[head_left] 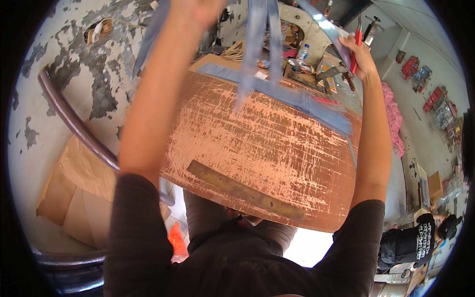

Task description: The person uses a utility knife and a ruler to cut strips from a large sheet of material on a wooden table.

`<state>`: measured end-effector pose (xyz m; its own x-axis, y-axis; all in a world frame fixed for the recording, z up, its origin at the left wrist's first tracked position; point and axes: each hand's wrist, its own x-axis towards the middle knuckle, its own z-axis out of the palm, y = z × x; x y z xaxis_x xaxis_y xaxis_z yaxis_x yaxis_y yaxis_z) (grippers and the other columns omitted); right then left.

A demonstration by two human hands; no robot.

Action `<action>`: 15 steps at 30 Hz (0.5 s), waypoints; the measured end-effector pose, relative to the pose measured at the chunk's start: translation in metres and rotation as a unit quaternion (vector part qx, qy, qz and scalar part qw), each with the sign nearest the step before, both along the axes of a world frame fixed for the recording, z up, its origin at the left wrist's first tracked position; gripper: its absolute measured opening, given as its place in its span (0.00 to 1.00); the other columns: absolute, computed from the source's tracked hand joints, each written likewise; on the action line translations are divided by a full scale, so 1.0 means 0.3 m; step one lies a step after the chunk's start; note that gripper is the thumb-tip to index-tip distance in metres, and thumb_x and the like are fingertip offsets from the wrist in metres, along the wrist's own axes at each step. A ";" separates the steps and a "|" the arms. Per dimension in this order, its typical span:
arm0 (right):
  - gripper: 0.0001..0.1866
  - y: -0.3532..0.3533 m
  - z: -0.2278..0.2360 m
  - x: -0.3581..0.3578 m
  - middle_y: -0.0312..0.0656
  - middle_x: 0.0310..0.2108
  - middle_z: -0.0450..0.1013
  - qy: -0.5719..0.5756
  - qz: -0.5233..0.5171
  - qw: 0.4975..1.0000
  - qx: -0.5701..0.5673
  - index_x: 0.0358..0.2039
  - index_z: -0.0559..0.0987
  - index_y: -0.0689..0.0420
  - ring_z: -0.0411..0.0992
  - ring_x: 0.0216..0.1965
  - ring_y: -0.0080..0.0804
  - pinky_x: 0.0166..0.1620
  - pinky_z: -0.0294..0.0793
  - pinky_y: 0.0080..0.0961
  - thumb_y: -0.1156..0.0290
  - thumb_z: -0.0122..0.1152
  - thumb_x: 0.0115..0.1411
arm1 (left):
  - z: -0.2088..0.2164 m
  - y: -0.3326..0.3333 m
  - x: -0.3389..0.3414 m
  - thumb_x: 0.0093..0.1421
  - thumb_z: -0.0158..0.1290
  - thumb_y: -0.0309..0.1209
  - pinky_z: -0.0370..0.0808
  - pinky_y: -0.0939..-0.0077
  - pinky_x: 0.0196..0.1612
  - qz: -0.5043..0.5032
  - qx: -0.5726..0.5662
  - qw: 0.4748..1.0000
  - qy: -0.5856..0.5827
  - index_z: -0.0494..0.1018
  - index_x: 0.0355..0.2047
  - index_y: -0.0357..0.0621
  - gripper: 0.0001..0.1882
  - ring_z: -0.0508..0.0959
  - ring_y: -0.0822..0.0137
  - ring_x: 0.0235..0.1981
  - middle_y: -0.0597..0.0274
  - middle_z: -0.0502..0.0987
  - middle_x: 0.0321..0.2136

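Observation:
My left hand is raised at the top edge, smeared by motion, and its fingers cannot be made out. Near it hang blurred blue-grey strips of what looks like fabric or sheet. At the upper right my right hand is closed round a slim red-handled tool, against a shiny blue-grey strip. Below lies a worn brown board, its surface covered in cut marks. A flat, ruler-like bar rests on its near part. More blue-grey material lies along the board's far edge.
Beyond the board, a cluttered bench holds a plastic bottle and a dark metal tool. A curved brown tube and brown cardboard stand at the left. Another person in black is at the lower right.

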<state>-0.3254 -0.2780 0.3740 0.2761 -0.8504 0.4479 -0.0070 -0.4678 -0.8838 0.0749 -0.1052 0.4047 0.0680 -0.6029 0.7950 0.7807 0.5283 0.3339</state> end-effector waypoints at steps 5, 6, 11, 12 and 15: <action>0.20 -0.053 -0.293 -0.093 0.28 0.33 0.72 0.156 0.097 0.982 0.038 0.31 0.70 0.46 0.70 0.35 0.20 0.40 0.72 0.25 0.67 0.80 0.63 | -0.723 0.260 -0.196 0.75 0.47 0.40 0.74 0.50 0.67 -0.029 0.152 0.958 0.243 0.77 0.54 0.38 0.19 0.78 0.52 0.59 0.51 0.81 0.53; 0.20 -0.059 -0.355 -0.116 0.27 0.33 0.71 0.198 0.092 0.975 0.050 0.32 0.70 0.46 0.69 0.35 0.20 0.41 0.72 0.25 0.68 0.80 0.62 | -0.833 0.278 -0.216 0.75 0.48 0.41 0.71 0.48 0.71 -0.039 0.174 0.949 0.259 0.74 0.59 0.36 0.22 0.77 0.50 0.63 0.50 0.80 0.58; 0.22 0.019 -0.483 -0.249 0.25 0.32 0.66 0.281 0.046 0.954 0.096 0.32 0.69 0.46 0.68 0.36 0.19 0.44 0.69 0.23 0.72 0.81 0.59 | -1.156 0.477 -0.387 0.74 0.48 0.50 0.63 0.48 0.78 -0.223 0.193 0.892 0.344 0.66 0.74 0.35 0.37 0.71 0.49 0.74 0.48 0.73 0.72; 0.21 0.071 -0.507 -0.255 0.24 0.32 0.65 0.238 0.058 0.960 0.133 0.32 0.70 0.47 0.67 0.37 0.20 0.46 0.68 0.23 0.73 0.81 0.58 | -1.171 0.511 -0.436 0.75 0.47 0.52 0.63 0.50 0.79 -0.166 0.230 0.903 0.322 0.65 0.75 0.35 0.38 0.70 0.49 0.75 0.48 0.72 0.73; 0.21 0.085 -0.570 -0.314 0.25 0.32 0.65 0.226 0.042 0.963 0.142 0.32 0.71 0.48 0.67 0.35 0.20 0.43 0.69 0.24 0.71 0.81 0.60 | -1.147 0.549 -0.570 0.77 0.45 0.55 0.62 0.53 0.80 -0.037 0.264 0.937 0.226 0.64 0.76 0.35 0.40 0.69 0.52 0.76 0.49 0.70 0.75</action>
<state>-0.4196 -0.2525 0.2030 0.4609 -0.8872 0.0191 -0.3935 -0.2236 -0.8917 -0.0960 0.0594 0.0608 0.2686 -0.9204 0.2841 0.9331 0.3218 0.1604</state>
